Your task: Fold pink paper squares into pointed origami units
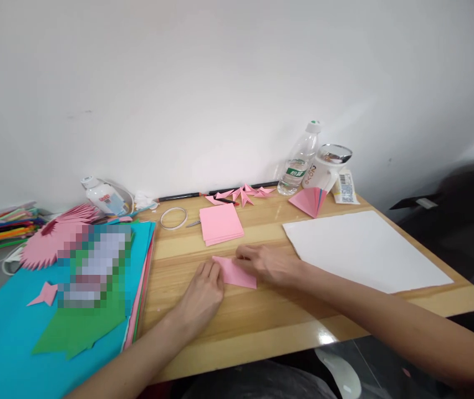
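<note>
A pink sheet of paper [235, 275], folded to a narrow rectangle, lies flat on the wooden table in front of me. My left hand [207, 288] is closed, its curled fingers at the paper's left end. At the upper right edge, the bent fingers of my right hand [266, 264] grip the same paper; the fingertips are partly hidden. Just beyond is a stack of pink paper squares [222, 223]. Several pointed, folded pink pieces [243, 195] lie behind that stack, near the wall.
White board [361, 249] lies right. Behind it are a water bottle [299, 160], a white mug [322, 172] and a pink paper fan [308, 201]. A tape roll [174, 218] sits left of the stack. Blue sheets [4, 327] at left carry green paper [82, 332]; a spiky pink ring [37, 244] stands behind.
</note>
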`<move>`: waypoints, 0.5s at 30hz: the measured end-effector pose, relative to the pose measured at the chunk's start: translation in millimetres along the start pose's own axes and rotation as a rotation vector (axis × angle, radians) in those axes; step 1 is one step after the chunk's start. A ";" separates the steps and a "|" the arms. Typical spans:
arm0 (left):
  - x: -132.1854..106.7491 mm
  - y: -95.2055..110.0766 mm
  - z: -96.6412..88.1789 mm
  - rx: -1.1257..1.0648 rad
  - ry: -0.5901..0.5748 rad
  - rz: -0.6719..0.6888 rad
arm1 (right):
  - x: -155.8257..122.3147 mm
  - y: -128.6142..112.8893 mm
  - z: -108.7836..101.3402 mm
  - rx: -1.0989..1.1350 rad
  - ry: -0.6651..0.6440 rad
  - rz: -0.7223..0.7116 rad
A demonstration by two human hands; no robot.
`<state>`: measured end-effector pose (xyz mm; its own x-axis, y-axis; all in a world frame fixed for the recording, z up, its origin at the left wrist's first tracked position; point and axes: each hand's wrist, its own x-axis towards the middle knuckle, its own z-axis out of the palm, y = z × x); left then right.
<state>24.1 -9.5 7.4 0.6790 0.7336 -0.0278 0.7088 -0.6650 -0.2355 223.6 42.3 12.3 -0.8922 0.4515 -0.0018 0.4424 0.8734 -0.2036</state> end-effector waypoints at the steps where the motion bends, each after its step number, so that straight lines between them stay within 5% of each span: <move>1: 0.0 -0.4 0.0 -0.003 0.004 -0.001 | -3.7 1.3 0.7 -0.001 -0.001 -0.005; 15: 1.4 -1.2 -4.9 -0.068 -0.030 0.006 | -46.3 3.5 2.2 -0.089 0.050 -0.011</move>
<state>25.1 -8.3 12.5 0.6779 0.7328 -0.0584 0.7168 -0.6765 -0.1688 266.2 24.0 9.5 -0.8926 0.4482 0.0492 0.4407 0.8902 -0.1155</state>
